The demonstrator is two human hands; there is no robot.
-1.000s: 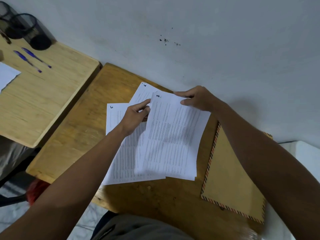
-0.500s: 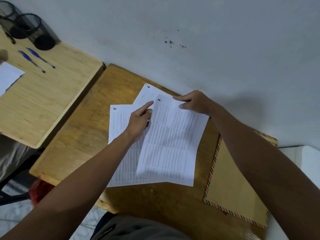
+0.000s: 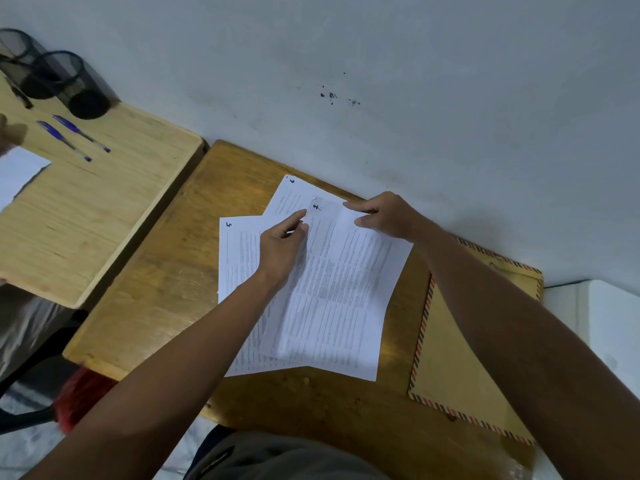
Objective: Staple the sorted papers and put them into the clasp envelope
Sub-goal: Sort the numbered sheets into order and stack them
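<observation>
Three printed sheets lie fanned on the brown wooden desk [image 3: 149,306]. One, numbered 5 [image 3: 239,258], is on the left, and another, numbered 6 [image 3: 289,197], pokes out at the back. The top sheet [image 3: 346,299] lies tilted across them. My left hand [image 3: 282,247] holds the top sheet's left edge, index finger stretched toward its upper corner. My right hand [image 3: 384,216] pinches the sheet's top edge, thumb on the paper. A brown clasp envelope [image 3: 457,362] with a striped border lies flat to the right, partly under my right forearm. No stapler is in view.
A lighter wooden desk [image 3: 86,209] stands to the left with two blue pens [image 3: 72,136], two black mesh cups [image 3: 65,84] and a white paper [image 3: 17,171]. The grey wall runs right behind the desks. A white surface [image 3: 609,320] lies at the far right.
The top sheet has turned a little more clockwise between both hands. My left index finger has straightened toward the sheet's upper corner. The view has shifted slightly.
</observation>
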